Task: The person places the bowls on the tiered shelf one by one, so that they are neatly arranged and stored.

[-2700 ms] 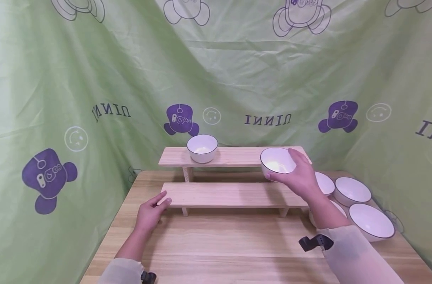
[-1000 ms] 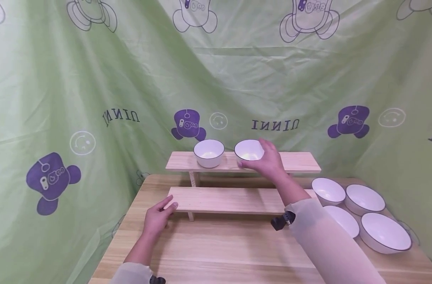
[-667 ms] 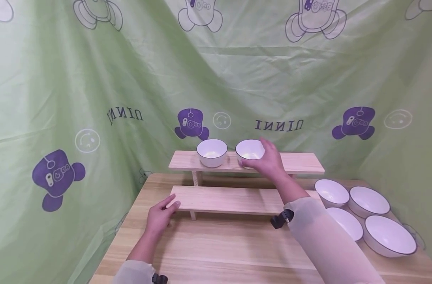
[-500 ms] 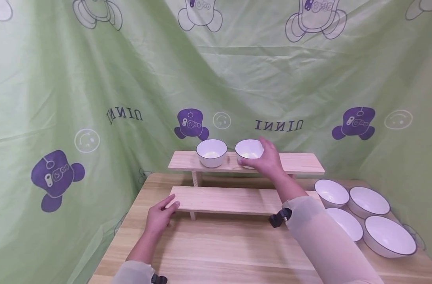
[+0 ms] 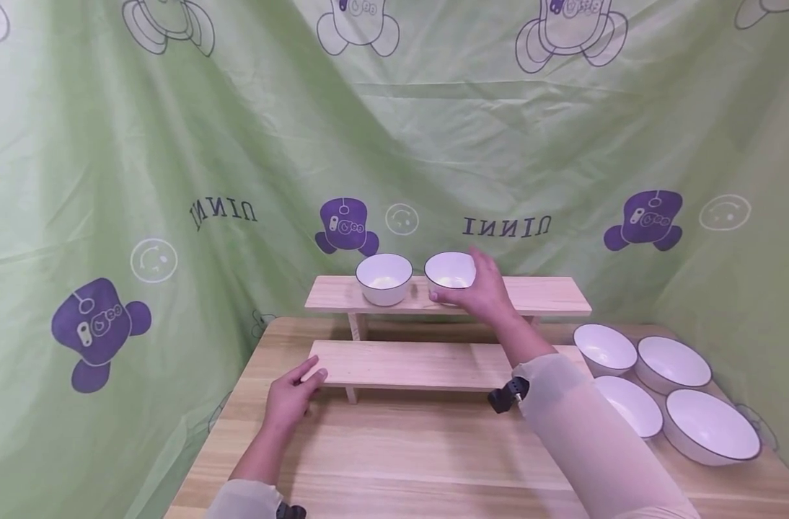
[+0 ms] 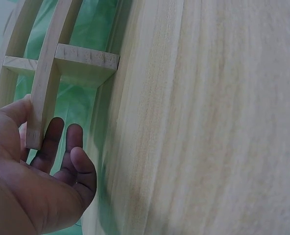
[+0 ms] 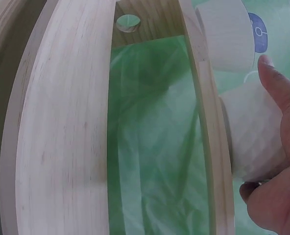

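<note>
A white bowl (image 5: 448, 271) with a dark rim is on the upper board of a two-tier wooden shelf (image 5: 414, 364). My right hand (image 5: 487, 292) grips this bowl from its right side, thumb in front and fingers behind. In the right wrist view the same bowl (image 7: 255, 134) has a dimpled outside, and my right hand (image 7: 282, 122) is around it. Just left of it, a small gap apart, stands a similar white bowl (image 5: 384, 280). My left hand (image 5: 289, 395) holds the left end of the lower board; in the left wrist view my left hand (image 6: 42, 181) pinches that board end (image 6: 35, 132).
Several white bowls stand on the wooden table (image 5: 394, 454) to the right of the shelf, among them a back bowl (image 5: 605, 347) and a larger front bowl (image 5: 712, 425). A green printed cloth (image 5: 420, 144) hangs behind and at both sides.
My right hand has carried the bowl left along the upper board to beside the first bowl. Over the last second it has barely moved. My left hand keeps its hold on the shelf.
</note>
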Tool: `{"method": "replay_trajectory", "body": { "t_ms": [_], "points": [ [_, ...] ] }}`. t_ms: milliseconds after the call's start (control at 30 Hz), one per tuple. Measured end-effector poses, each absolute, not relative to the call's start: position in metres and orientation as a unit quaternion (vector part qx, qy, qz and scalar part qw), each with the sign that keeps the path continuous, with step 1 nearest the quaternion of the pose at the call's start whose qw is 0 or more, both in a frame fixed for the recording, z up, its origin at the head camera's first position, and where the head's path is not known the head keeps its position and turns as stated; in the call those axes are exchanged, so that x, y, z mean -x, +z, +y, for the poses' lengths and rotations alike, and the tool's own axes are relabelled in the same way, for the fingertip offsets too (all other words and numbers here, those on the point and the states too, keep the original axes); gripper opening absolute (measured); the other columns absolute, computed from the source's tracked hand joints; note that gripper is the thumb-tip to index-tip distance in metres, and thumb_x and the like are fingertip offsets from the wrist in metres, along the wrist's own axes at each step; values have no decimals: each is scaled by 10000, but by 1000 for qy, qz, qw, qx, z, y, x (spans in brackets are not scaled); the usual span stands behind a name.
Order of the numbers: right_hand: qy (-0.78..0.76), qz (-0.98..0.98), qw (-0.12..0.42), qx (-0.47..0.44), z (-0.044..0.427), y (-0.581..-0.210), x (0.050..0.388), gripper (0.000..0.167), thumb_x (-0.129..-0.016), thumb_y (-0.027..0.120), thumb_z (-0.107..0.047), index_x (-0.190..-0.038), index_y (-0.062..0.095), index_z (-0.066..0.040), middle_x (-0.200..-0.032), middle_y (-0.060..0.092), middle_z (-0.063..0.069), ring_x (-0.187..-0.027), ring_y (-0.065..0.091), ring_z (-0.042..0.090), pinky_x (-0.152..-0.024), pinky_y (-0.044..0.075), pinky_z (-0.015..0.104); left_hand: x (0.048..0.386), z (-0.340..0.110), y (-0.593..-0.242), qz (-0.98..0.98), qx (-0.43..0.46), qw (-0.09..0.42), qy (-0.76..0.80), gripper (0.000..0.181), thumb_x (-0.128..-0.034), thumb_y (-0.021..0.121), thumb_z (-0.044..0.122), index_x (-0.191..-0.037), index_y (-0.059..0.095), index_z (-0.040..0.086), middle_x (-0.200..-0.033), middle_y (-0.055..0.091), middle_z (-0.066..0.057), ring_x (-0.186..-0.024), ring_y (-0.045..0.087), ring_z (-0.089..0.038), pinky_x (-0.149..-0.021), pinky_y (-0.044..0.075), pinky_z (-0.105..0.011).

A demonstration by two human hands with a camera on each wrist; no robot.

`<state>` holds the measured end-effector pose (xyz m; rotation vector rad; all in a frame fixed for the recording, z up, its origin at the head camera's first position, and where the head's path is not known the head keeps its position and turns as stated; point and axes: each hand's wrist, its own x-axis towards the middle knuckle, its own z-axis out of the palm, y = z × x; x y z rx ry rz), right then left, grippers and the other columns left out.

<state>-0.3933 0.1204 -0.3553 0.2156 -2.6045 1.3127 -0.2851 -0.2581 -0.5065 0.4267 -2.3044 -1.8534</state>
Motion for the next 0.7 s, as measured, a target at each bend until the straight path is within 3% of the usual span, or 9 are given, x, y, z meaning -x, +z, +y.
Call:
{"method": "replay_trajectory", "body": {
  "t_ms": [333, 567, 700],
  "points": [
    [444, -885, 112, -84, 134, -351, 385, 1399, -614, 994, -518, -1677, 148, -184, -1692, 177, 199, -1520, 243, 441, -1205, 269, 625, 285, -257, -506, -772, -144, 81, -613, 599, -859, 860, 418, -1386, 687, 191, -1171, 735, -158, -869, 724, -247, -500, 515, -282],
    [436, -892, 98, -74, 144, -354, 379, 1423, -616, 975, -569, -1683, 109, -199, -1714, 109, 194, -1545, 165, 454, -1206, 228, 658, 285, -257, -506, -775, -145, 86, -609, 568, -865, 860, 394, -1371, 699, 191, -1114, 747, -161, -801, 701, -255, -499, 527, -298],
    [431, -894, 99, -67, 149, -355, 376, 1423, -614, 975, -567, -1684, 106, -213, -1710, 111, 210, -1541, 160, 471, -1194, 216, 685, 286, -257, -507, -771, -141, 86, -616, 581, -860, 867, 386, -1371, 697, 167, -1192, 726, -164, -837, 722, -247, -492, 522, -300]
  ]
}}
